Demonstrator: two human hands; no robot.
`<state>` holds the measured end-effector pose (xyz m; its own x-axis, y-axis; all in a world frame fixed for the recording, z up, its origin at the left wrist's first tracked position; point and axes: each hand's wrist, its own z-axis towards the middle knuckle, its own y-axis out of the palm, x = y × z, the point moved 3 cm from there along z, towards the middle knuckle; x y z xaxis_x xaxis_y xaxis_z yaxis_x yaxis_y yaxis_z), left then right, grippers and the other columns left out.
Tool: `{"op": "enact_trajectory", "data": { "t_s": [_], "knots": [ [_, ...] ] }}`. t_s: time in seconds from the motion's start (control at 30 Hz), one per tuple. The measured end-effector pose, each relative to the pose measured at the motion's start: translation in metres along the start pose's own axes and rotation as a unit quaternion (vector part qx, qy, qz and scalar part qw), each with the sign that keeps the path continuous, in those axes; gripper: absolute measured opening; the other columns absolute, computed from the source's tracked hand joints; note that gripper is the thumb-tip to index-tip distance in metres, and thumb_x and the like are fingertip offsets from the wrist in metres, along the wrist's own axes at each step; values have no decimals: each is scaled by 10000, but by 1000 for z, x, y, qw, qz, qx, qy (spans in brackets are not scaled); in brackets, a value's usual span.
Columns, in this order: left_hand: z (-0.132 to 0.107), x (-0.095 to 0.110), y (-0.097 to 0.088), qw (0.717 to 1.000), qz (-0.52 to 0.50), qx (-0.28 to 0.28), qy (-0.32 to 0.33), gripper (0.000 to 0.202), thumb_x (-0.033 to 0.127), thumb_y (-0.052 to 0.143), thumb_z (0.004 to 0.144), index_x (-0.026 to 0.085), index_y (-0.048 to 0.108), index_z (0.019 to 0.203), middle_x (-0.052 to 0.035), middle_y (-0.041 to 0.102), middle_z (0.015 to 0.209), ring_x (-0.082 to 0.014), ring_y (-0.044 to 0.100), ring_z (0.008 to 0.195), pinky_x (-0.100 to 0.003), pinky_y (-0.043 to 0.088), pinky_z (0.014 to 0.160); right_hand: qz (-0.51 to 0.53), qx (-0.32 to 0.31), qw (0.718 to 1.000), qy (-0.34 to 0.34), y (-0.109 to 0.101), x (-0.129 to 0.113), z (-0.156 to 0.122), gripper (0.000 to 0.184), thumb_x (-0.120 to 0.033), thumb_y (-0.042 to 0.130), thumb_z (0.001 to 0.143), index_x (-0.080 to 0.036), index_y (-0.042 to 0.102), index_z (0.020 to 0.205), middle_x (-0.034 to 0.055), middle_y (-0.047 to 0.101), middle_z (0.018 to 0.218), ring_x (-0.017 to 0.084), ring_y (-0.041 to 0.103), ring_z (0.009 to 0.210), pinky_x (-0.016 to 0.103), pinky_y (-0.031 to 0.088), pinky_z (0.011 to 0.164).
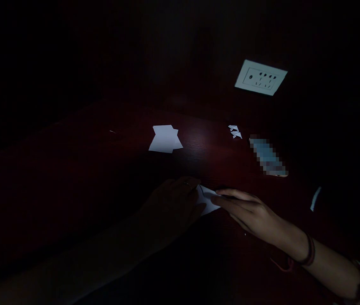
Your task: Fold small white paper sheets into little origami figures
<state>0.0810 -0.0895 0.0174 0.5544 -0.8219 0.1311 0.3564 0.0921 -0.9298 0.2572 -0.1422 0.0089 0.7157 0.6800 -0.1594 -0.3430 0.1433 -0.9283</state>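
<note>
The scene is very dark. A small white piece of paper (207, 201) lies on the dark red-brown table (97, 161) near its front edge. My left hand (171, 203) rests on the paper's left side, fingers lying flat, a ring on one finger. My right hand (249, 212) lies on the paper's right side with fingers stretched out and pressed flat on it. Most of the paper is hidden under the two hands. Dark bands circle my right wrist.
A folded white paper shape (165, 139) lies farther back on the table. Several small white paper scraps (235, 131) sit to its right, beside a blurred bluish object (268, 157). A white wall socket (260, 77) shows behind. A white strip (315, 199) lies at right.
</note>
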Motion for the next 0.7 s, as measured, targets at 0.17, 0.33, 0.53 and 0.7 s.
{"op": "enact_trajectory", "data": {
  "t_s": [0.17, 0.33, 0.53, 0.7],
  "knots": [
    [0, 0, 2, 1000, 14, -23, 10, 332, 352, 489, 788, 136, 546, 1034, -76, 553, 1083, -218, 516, 940, -349, 401, 791, 2, -2, 1000, -3, 0, -1, 0, 386, -91, 407, 835, -161, 436, 1214, 61, 563, 1123, 152, 437, 1127, 279, 446, 926],
    [2, -3, 2, 998, -9, -58, -22, 225, 275, 415, 831, 164, 538, 983, -59, 561, 1018, -190, 545, 865, -310, 433, 736, 6, -9, 1000, 1, 0, -1, 0, 394, -82, 402, 833, -147, 432, 1220, 59, 577, 1100, 159, 438, 1124, 279, 444, 931],
    [6, -5, -7, 996, 1, -71, -48, 321, 204, 439, 793, 226, 450, 1113, -26, 590, 905, -162, 578, 707, -255, 440, 579, 23, -9, 1000, 9, -3, -3, 2, 376, -105, 390, 843, -157, 440, 1212, 67, 568, 1101, 163, 468, 1094, 295, 461, 910],
    [-1, -9, -7, 984, 126, -78, -103, 348, 150, 467, 756, 211, 492, 1098, -82, 576, 965, -231, 581, 773, -319, 445, 604, 52, -4, 999, 10, -4, -5, 4, 374, -107, 363, 855, -163, 418, 1221, 74, 547, 1122, 155, 481, 1072, 298, 469, 892]
  ]
}}
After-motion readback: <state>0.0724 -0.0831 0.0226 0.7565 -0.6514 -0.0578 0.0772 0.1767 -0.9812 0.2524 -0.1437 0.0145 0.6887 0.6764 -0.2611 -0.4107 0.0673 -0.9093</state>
